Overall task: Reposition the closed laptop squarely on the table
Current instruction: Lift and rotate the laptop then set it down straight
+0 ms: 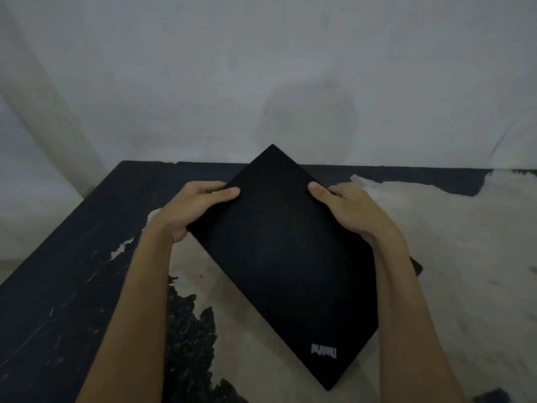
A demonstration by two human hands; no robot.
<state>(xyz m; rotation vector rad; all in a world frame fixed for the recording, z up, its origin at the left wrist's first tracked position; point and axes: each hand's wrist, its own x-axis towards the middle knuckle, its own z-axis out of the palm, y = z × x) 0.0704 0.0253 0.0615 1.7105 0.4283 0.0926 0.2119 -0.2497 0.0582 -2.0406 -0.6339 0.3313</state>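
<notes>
A closed black laptop [284,257] with a silver logo near its lower corner lies turned diagonally over the table [72,257], one corner pointing at the far edge. My left hand [197,207] grips its upper left edge, thumb on the lid. My right hand [345,210] grips the upper right edge, thumb on the lid as well. The fingers of both hands are hidden under the laptop. Whether the laptop rests on the table or is lifted off it cannot be told.
The table top is black with large worn pale patches [450,271] in the middle and right. Its far edge meets a grey wall [261,82]. The left edge of the table runs diagonally at the left, with floor beyond it.
</notes>
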